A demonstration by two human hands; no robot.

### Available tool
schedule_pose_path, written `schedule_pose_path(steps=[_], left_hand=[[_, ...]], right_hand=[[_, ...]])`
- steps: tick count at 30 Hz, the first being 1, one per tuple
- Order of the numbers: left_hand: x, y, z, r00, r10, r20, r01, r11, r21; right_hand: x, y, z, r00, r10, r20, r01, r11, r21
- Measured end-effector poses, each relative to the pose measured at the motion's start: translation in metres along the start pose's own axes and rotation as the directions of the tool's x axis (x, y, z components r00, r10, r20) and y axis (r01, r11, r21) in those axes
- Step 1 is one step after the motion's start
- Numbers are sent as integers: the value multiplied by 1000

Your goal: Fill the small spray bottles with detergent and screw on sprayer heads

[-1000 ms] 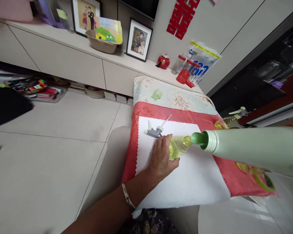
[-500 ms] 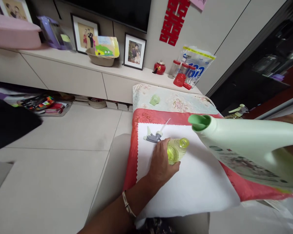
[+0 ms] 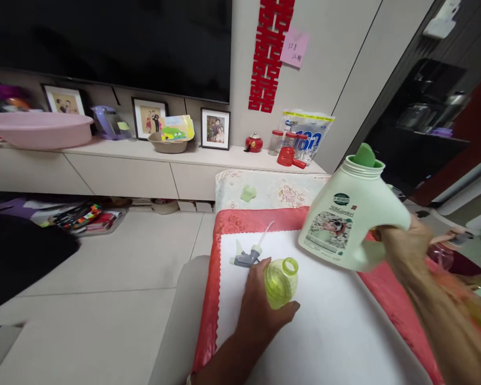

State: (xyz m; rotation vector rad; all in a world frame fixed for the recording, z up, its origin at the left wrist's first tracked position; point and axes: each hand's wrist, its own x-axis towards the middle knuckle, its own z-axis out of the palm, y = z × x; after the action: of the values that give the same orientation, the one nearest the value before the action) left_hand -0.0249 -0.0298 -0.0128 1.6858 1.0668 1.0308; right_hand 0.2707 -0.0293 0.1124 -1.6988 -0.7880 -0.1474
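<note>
My left hand [image 3: 260, 307] is wrapped round a yellow-green clear bottle [image 3: 279, 283] with an open neck and liquid inside. Beyond it on the white cloth [image 3: 324, 321] lies a grey and white spray nozzle [image 3: 248, 256] with a thin tube. By its handle my right hand [image 3: 404, 238] grips a pale green detergent jug [image 3: 336, 219], held nearly upright with its green spout uncovered. The jug's base is close to the cloth; whether they touch I cannot tell. A light green cap [image 3: 248, 193] rests on the flowered cloth at the table's far end.
Behind the table runs a low cabinet [image 3: 132, 171] holding framed photos, a pink basin [image 3: 44, 128], a red pot [image 3: 254, 143], red-lidded jars [image 3: 276, 143] and a plastic bag [image 3: 309, 131]. A red cloth [image 3: 240, 220] lies under the white one. Black fabric [image 3: 32, 251] is at the left.
The jug has gone from lying tilted over toward the bottle to nearly upright, with my right hand now in view. My left hand still holds the bottle. The view has tipped upward.
</note>
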Motion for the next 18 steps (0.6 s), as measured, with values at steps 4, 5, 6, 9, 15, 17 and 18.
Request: schedule_pose_path(steps=[4, 5, 6, 9, 15, 17, 18], left_hand=[[0, 5, -4, 999, -26, 21, 25, 999, 20], [0, 5, -5, 999, -23, 28, 22, 1000, 18], [0, 6, -6, 999, -14, 34, 13, 1000, 10], [0, 7, -8, 998, 45, 48, -43, 998, -47], [-1, 8, -11, 996, 67, 51, -61, 993, -102], [-2, 8, -11, 998, 47, 44, -42, 994, -98], [-2, 8, -11, 999, 39, 38, -35, 994, -99]], right_hand=[[-7, 36, 23, 999, 47, 28, -48, 997, 61], [-10, 42, 27, 998, 50, 39, -53, 996, 74], [-12, 47, 30, 998, 51, 47, -55, 995, 89], [-18, 56, 34, 997, 46, 59, -53, 991, 126], [-19, 49, 39, 995, 15, 99, -34, 981, 191], [-21, 45, 42, 994, 13, 110, -34, 981, 188], [-22, 43, 44, 994, 12, 112, -32, 983, 183]])
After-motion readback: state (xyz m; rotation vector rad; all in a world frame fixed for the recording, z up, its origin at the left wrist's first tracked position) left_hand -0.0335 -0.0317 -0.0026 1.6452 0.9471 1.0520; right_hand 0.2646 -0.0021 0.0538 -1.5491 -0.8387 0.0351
